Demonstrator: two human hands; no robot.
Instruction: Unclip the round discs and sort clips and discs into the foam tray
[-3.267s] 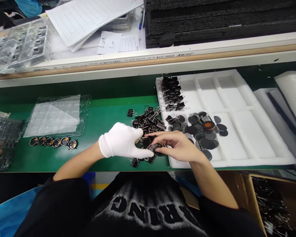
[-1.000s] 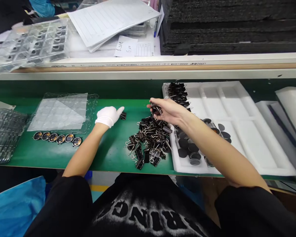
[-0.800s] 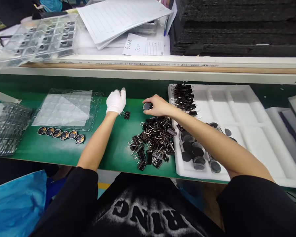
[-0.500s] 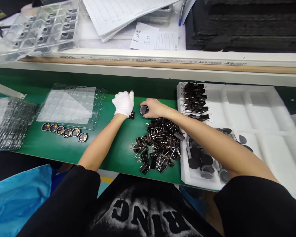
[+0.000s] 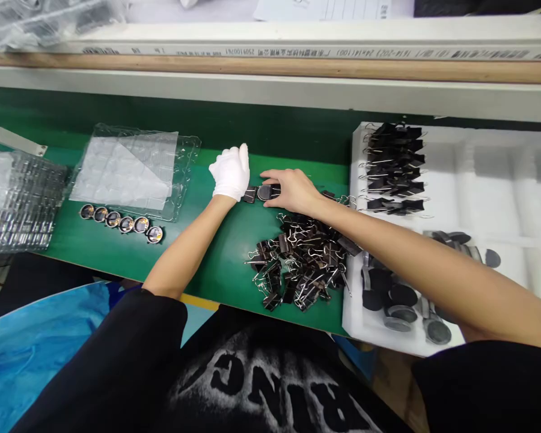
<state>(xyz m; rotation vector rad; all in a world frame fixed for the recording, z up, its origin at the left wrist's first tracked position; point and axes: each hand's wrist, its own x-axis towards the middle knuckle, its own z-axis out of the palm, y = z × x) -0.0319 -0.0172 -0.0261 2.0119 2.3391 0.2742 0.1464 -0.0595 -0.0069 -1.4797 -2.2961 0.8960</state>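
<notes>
At right hand [image 5: 294,190] (bare); disc [image 5: 264,192]

A round dark disc [image 5: 264,192] with a paler rim faces up at the green worktop [image 5: 216,246], a black binder clip [image 5: 249,194] lying just to its left.

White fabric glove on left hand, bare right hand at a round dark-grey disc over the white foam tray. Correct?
Wrong surface: the head view shows the round dark-grey disc over the green tabletop, left of the white foam tray. White fabric glove on left hand, bare right hand at the disc: both correct.
</notes>
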